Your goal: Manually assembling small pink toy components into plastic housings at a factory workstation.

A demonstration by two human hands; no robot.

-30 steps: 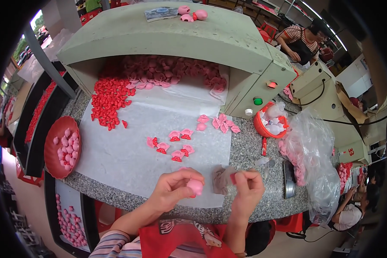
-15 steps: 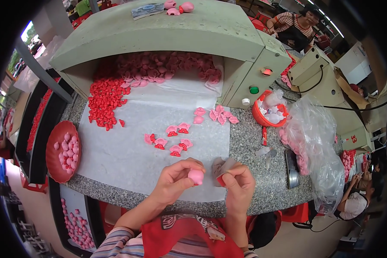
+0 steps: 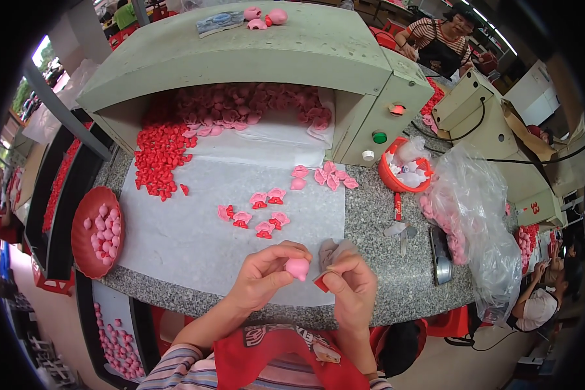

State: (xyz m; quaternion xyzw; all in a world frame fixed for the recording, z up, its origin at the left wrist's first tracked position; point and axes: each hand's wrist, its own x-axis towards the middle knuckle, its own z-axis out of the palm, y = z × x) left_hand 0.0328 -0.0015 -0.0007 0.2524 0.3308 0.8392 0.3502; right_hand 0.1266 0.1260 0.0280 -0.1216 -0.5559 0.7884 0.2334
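My left hand (image 3: 266, 273) pinches a small round pink piece (image 3: 297, 266) with a little nub at its lower end, between thumb and fingers. Just right of it, my right hand (image 3: 352, 286) grips a folded grey cloth-like piece (image 3: 335, 252) whose lower corner is red. A narrow gap separates the two. Beyond my hands, on a white paper sheet (image 3: 195, 240), lie several pink shell-shaped pieces with red parts (image 3: 264, 229). Farther back sits a small group of plain pink pieces (image 3: 331, 175).
A green-grey metal housing (image 3: 240, 55) stands at the back, with heaped red parts (image 3: 162, 153) and pink pieces (image 3: 253, 107) at its opening. A red bowl of pink balls (image 3: 84, 247) is at left. At right are an orange basket (image 3: 390, 179), a phone (image 3: 441, 253) and a plastic bag (image 3: 481, 214).
My right hand has moved slightly left with the grey piece, closer to the pink piece. My left hand keeps its hold in nearly the same place.
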